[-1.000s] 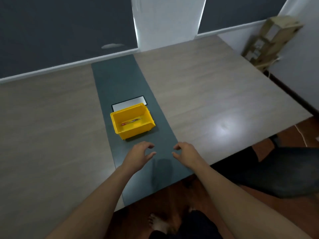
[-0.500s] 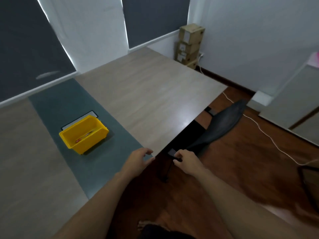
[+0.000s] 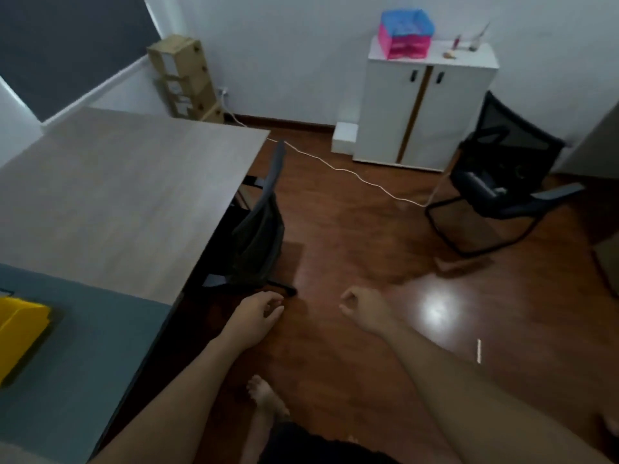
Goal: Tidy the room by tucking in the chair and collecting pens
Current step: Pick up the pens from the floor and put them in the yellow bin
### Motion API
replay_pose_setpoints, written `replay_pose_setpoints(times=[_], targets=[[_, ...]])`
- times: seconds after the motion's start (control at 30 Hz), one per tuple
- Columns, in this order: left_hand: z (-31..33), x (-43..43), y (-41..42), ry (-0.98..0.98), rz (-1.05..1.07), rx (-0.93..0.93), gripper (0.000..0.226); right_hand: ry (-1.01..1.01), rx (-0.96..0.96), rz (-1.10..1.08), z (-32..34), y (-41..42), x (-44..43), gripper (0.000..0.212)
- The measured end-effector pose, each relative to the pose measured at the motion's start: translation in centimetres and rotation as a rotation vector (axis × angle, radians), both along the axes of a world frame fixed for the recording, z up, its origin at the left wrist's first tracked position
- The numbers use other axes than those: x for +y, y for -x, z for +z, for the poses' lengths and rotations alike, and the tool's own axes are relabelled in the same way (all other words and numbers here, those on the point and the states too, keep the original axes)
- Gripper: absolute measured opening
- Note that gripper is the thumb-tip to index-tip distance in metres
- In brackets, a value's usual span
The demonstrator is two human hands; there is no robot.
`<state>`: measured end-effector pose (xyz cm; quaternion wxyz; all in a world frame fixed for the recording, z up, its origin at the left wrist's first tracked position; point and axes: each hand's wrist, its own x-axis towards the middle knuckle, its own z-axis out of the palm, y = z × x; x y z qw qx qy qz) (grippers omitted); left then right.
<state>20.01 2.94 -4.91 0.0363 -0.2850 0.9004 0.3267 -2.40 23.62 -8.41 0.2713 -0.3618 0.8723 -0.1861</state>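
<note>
Chair ahead-left of both hands, backrest parallel to desk edge. Left hand nearer. Fingers of both loosely curled, empty.

Two black mesh office chairs, one white two-door cabinet, one yellow plastic bin and three stacked cardboard boxes were visible.

A single head-worn view is given, aimed forward and steeply down from standing height. The worktop is taken in at 9 to 10 o'clock, the floor at centre, and the far wall with a white cabinet at 1 o'clock.
</note>
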Motion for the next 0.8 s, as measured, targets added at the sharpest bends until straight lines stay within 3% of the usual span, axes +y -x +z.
replay_pose_setpoints(times=[0.3,0.8], targets=[[0.5,9.0,15.4,-0.042,-0.342,-0.033,0.035,0.036,-0.065,-0.402,1.0,5.2,15.6,0.026],[-2.4,22.8,41.9,-0.008,-0.925,0.025,0.025,-0.009,-0.055,-1.033,0.4,14.5,33.1,0.028]])
